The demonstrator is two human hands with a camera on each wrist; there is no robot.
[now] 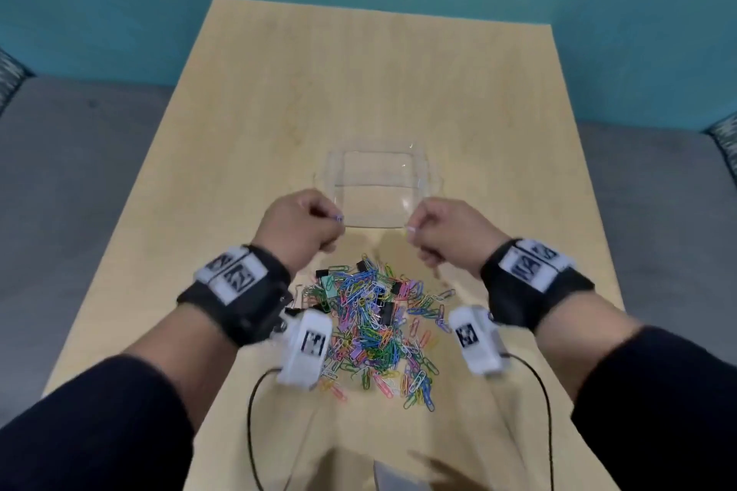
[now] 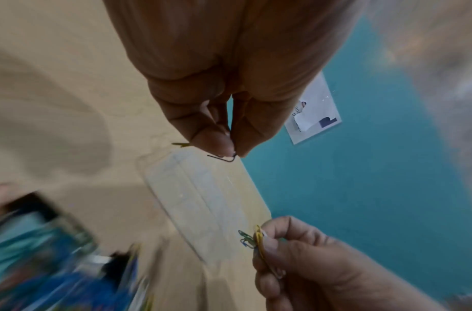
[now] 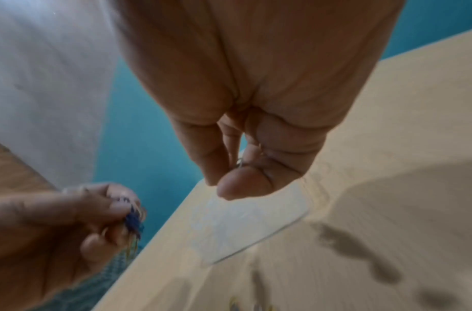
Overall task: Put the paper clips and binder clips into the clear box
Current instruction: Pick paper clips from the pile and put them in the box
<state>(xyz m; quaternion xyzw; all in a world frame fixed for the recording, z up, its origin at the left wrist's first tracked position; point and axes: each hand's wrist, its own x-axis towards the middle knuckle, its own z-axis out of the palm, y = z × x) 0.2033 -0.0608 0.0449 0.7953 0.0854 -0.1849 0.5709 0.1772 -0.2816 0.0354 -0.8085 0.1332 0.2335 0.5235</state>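
Observation:
A clear box (image 1: pixel 334 175) stands on the wooden table beyond a pile of colored paper clips and black binder clips (image 1: pixel 375 323). My left hand (image 1: pixel 335 223) hovers at the box's near left corner and pinches a few paper clips (image 1: pixel 338 218); the left wrist view shows a dark wire end (image 2: pixel 224 157) sticking out of its fingertips. My right hand (image 1: pixel 412 225) is at the near right corner and pinches paper clips (image 2: pixel 252 239), yellow, green and blue ones. The box (image 2: pixel 197 200) (image 3: pixel 245 227) lies just below both hands, and nothing shows inside it.
The light wooden table (image 1: pixel 279 112) is narrow, with grey seating on both sides and a teal wall behind. Two black cables (image 1: pixel 249 411) run from the wrist cameras to the near edge. A paper sheet (image 2: pixel 313 109) hangs on the wall.

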